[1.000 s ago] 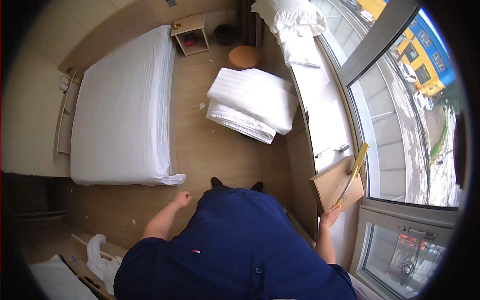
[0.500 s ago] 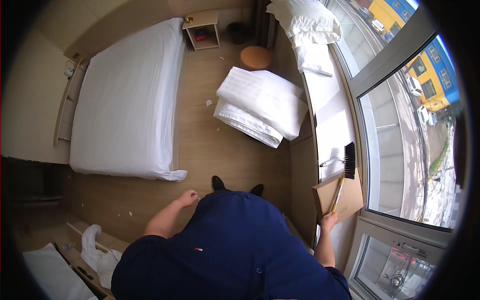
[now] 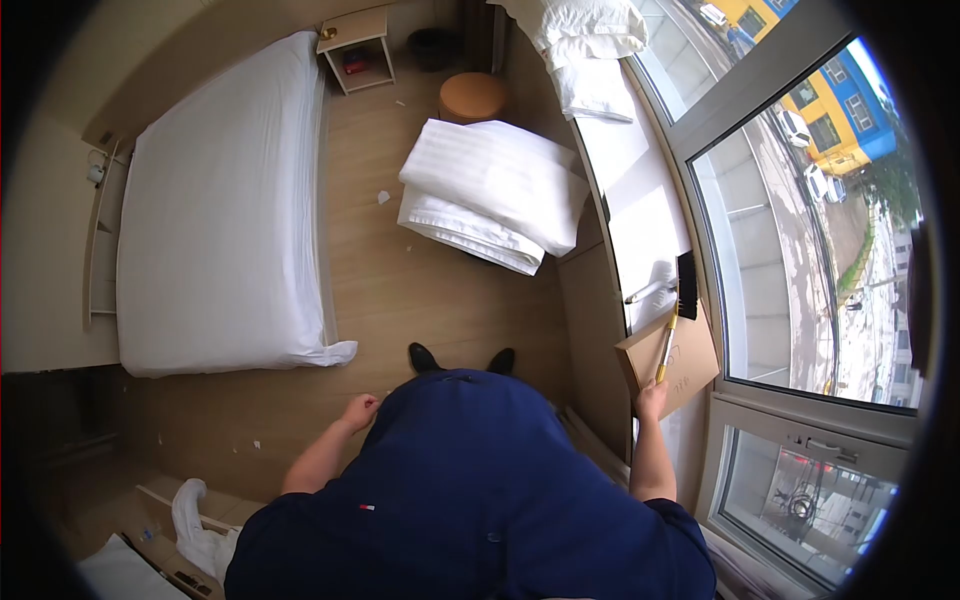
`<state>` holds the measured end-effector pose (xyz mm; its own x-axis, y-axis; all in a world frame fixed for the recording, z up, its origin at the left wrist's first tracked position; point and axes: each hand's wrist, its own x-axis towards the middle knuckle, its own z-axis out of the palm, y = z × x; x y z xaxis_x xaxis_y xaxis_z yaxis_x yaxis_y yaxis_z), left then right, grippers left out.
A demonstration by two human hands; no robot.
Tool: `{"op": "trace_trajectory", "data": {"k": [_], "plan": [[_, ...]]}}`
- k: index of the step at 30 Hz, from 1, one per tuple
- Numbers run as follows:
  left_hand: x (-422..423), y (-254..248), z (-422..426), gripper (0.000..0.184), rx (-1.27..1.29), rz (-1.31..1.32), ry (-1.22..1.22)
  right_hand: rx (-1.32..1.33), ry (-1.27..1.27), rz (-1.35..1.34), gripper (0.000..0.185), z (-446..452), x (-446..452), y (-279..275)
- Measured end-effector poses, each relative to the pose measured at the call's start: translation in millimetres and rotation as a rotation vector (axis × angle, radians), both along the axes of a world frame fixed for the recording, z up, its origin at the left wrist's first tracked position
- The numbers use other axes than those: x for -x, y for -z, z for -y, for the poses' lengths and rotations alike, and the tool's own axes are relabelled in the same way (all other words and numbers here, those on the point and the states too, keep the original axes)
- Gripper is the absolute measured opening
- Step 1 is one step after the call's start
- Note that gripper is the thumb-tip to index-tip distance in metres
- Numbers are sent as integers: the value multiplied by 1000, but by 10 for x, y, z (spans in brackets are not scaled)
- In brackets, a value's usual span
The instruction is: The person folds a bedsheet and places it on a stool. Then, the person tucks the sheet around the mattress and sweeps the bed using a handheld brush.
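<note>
At the right, my right hand (image 3: 651, 400) grips the yellow handle of a brush (image 3: 686, 290) with black bristles. The brush lies across a brown cardboard box (image 3: 682, 385) on the white window sill (image 3: 640, 215), its bristles beyond the box's far edge, near a small light-coloured object. My left hand (image 3: 360, 411) hangs over the floor beside my blue shirt, its fingers curled; anything inside them is too small to make out.
A bed with a white sheet (image 3: 220, 220) stands at the left. Folded white bedding (image 3: 490, 190) rests ahead, before a round stool (image 3: 473, 96). Scraps dot the wooden floor (image 3: 370, 290). Pillows (image 3: 590, 60) lie on the far sill. A nightstand (image 3: 357, 30) stands beyond.
The brush in my right hand has turned, so its black bristles now face the window side and show fully. My left hand stays curled near my body. The view has shifted slightly.
</note>
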<state>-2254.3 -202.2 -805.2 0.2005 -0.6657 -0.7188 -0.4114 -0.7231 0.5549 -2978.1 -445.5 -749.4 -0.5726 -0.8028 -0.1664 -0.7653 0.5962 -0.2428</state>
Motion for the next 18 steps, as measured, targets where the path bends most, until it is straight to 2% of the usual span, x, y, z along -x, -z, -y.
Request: {"op": "trace_trajectory", "data": {"k": [4, 7, 10, 13, 16, 18], "plan": [[35, 105, -248, 25, -52, -206, -46, 65, 60, -29, 32, -1, -176, -205], [93, -92, -210, 24, -8, -182, -20, 155, 101, -36, 31, -114, -61, -62], [68, -67, -177, 24, -65, -195, -131, 196, 168, -41, 31, -320, -11, -35], [-185, 541, -366, 25, 10, -195, -48, 146, 216, -14, 31, -474, -23, -26], [-102, 209, -125, 26, 39, -51, 29, 85, 226, -32, 31, -632, -38, 60], [-102, 138, -18, 27, 24, -62, 18, 64, 215, -25, 33, -712, -44, 152]]}}
